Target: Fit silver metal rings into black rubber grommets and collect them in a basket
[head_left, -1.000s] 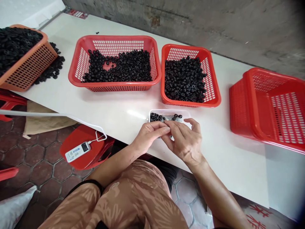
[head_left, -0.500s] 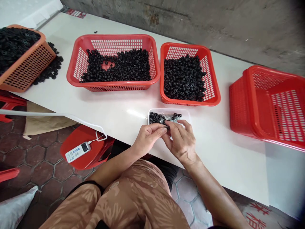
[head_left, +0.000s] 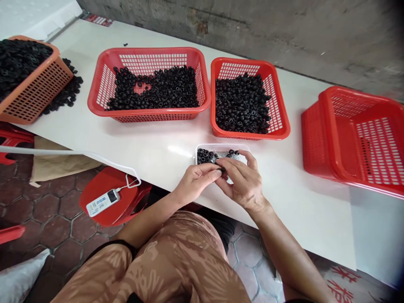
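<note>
From here I see right hand (head_left: 243, 181) pinching black ring (head_left: 222, 170), left hand (head_left: 197, 182) curled against it (its grip unclear), over white tray (head_left: 222, 147) near counter (head_left: 151, 139) edge. Small cluster of rings (head_left: 205, 156) in tray; far left red basket (head_left: 148, 52) and far right red basket (head_left: 240, 61) hold heaps.

You had two hands (head_left: 243, 181) at 6 o'clock, over one small white tray (head_left: 221, 147). At 12 o'clock stood one red basket (head_left: 148, 52) of black rings (head_left: 154, 90), at 1 o'clock one more red basket (head_left: 240, 62), at 10 o'clock one orange basket (head_left: 41, 90), at 3 o'clock two stacked red baskets (head_left: 356, 139).
</note>
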The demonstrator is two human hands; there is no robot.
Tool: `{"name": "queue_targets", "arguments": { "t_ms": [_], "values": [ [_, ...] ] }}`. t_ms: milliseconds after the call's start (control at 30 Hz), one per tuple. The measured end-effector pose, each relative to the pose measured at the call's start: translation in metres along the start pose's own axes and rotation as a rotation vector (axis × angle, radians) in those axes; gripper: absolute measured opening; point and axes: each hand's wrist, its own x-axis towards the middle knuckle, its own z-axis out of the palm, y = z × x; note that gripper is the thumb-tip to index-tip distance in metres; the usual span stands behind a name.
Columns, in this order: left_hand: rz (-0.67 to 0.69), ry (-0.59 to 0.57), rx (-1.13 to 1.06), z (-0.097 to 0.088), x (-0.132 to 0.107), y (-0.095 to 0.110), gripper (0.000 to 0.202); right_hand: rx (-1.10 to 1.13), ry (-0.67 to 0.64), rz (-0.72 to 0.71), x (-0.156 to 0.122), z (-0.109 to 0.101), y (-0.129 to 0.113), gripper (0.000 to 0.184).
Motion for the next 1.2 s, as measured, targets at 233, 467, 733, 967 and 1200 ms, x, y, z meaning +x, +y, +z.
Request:
{"name": "queue_targets", "arguments": {
  "t_ms": [233, 467, 733, 967, 1200],
  "values": [
    [0.008, -0.012, 0.242, -0.006, -0.003, -0.003, 0.035, -0.035, -0.096, -0.139, 0.001, -0.003, 0.004, 0.039],
    [0.044, 0.016, 0.314, -0.001, -0.001, 0.003, 0.038, -0.004, -0.126, -0.225, 0.001, -0.006, 0.011, 0.041],
    [-0.223, -0.084, -0.195, 0.004, 0.004, 0.001, 0.049, 0.121, -0.062, -0.006, -0.006, -0.011, 0.008, 0.037],
    [-0.263, -0.056, -0.348, 0.004, 0.008, 0.0, 0.038, 0.095, -0.071, -0.059, -0.008, -0.012, 0.007, 0.042],
    [-0.157, 0.007, -0.2, 0.009, 0.003, -0.002, 0.033, -0.034, -0.041, 0.023, -0.009, -0.01, -0.002, 0.04]
  ]
}}
